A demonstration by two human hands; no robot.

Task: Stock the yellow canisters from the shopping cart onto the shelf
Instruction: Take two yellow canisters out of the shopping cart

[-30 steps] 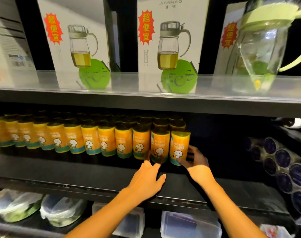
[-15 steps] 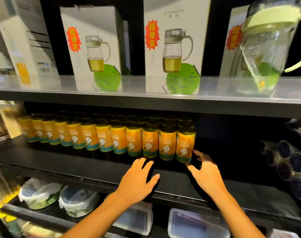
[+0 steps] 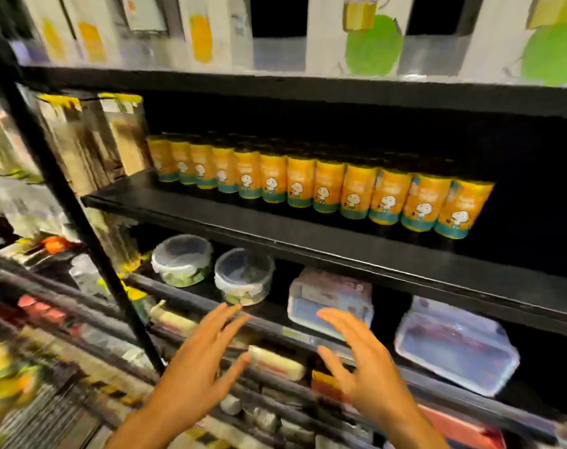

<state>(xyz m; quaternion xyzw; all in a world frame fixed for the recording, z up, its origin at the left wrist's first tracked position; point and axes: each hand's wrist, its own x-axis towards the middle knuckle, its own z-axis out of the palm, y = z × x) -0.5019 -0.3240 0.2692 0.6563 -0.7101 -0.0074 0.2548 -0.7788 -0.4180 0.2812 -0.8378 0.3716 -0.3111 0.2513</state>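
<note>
Head camera view: a person's left hand and right hand hover empty with fingers spread wide, well below a row of yellow canisters standing upright on the black shelf above the fingertips. Round lidded containers sit just beyond the left fingertips, one shelf lower.

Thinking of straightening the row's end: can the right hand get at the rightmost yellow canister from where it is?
Probably yes. The right hand is open and empty, below the rightmost yellow canister, whose front and right side face bare shelf. Only that shelf's front edge lies between them.
</note>
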